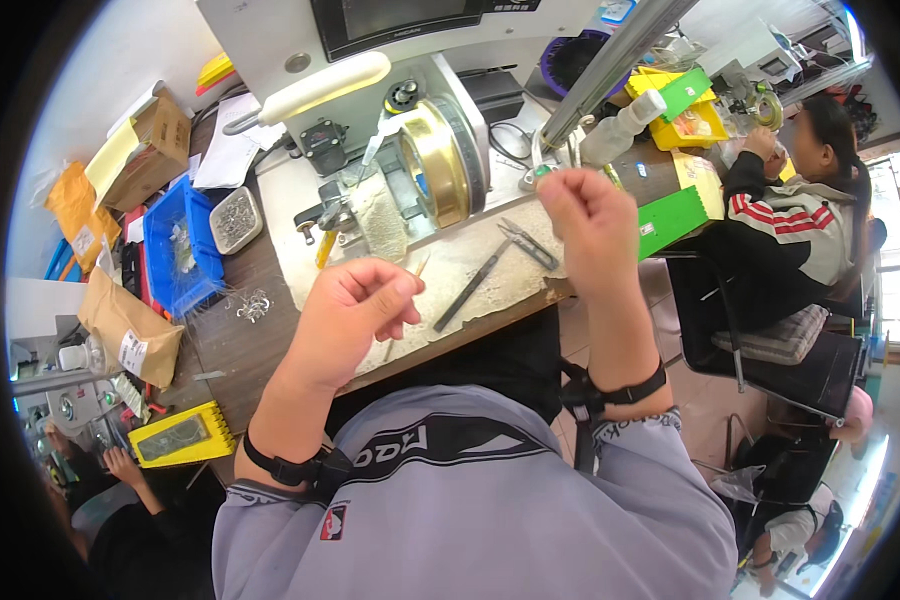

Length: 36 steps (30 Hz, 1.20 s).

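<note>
My left hand [365, 312] is closed in a pinch in front of the machine, above the near edge of the pale work board [295, 240]. A thin tan stick-like piece [423, 266] pokes out past its fingertips. My right hand [592, 215] is raised over the board's right side, with thumb and fingers pressed together. Whatever it holds is too small to make out; a green spot shows by the fingertips. Between my hands, a pair of tweezers [467, 292] and small spring snips [530, 245] lie on the board. The machine's gold wheel [438, 165] stands behind them.
Left of the board are a blue tray [170, 240], a dish of small metal parts [236, 220], loose metal pieces [254, 305] and a paper package [130, 325]. A white bottle [620, 130] and green tray [673, 220] stand right. A co-worker [790, 210] sits far right.
</note>
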Each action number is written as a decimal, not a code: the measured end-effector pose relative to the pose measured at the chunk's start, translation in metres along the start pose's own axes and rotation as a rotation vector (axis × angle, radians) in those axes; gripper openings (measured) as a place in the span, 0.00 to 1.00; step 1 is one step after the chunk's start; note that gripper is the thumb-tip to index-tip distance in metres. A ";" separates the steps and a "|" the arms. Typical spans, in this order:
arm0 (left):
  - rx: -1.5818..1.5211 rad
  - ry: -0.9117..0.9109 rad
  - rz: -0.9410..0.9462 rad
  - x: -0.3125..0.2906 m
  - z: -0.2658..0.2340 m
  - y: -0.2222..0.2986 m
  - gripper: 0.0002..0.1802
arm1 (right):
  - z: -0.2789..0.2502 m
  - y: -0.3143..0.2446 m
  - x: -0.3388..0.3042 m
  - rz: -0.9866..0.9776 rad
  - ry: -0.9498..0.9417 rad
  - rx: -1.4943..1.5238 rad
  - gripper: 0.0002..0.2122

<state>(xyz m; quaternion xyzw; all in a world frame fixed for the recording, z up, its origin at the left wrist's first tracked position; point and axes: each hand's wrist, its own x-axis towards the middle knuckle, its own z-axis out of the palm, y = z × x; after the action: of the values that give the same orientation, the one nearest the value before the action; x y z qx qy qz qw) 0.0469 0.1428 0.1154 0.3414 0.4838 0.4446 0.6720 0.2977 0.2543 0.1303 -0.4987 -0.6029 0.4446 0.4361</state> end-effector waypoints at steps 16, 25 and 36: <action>-0.278 0.408 0.276 0.070 0.036 -0.026 0.21 | 0.042 0.010 0.089 0.090 -0.590 0.116 0.06; -0.333 0.447 0.362 0.083 0.037 -0.027 0.15 | 0.050 0.002 0.099 0.039 -0.694 -0.081 0.08; -0.326 0.469 0.370 0.063 0.036 -0.038 0.07 | 0.035 0.009 0.099 0.028 -0.670 -0.127 0.08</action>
<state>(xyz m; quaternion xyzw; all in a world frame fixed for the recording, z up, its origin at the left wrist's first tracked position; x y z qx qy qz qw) 0.0998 0.1866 0.0708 0.2000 0.4778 0.6968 0.4962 0.2531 0.3500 0.1219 -0.3592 -0.7323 0.5511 0.1759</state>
